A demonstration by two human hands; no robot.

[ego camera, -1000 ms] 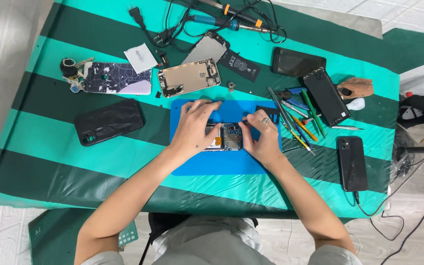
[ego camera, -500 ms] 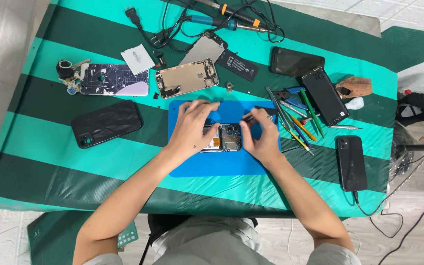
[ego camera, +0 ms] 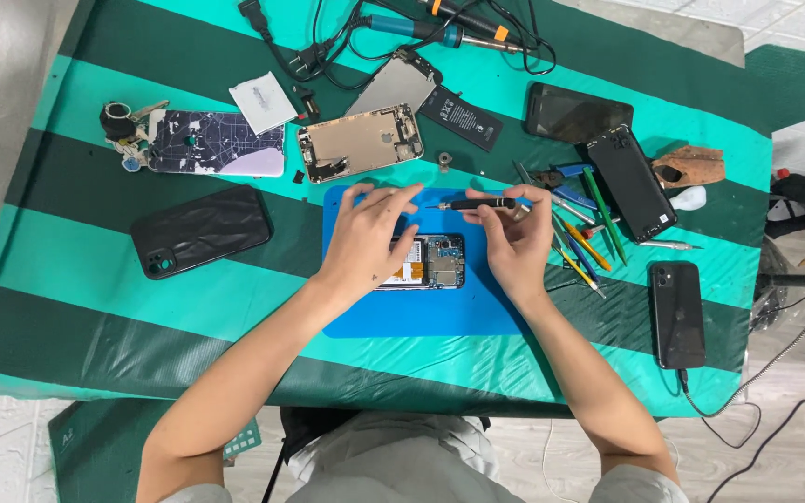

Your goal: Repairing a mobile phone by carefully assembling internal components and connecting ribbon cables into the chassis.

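Broadly, a tabletop (ego camera: 67, 270) draped in green-and-teal stripes is carrying everything, with a blue work mat (ego camera: 421, 312) lying under both hands. On the mat an opened phone (ego camera: 432, 263) is lying face down with its innards showing, its long axis running left to right, directly below the fingers of both hands. The left hand (ego camera: 365, 244) is covering the phone's left half, fingers spread apart and pressing down on it, fingertips reaching toward the mat's far edge. The right hand (ego camera: 514, 244) is sitting just right of the phone, its fingers clamped together on a slim black screwdriver (ego camera: 482, 202). That tool is lying almost level, long axis left to right, tip pointing left toward the left fingertips and hanging just beyond the phone's far edge. The right hand is the nearer one to the exposed board. Right of the right fingers, a cluster of coloured pry tools (ego camera: 584, 237) is fanning out.
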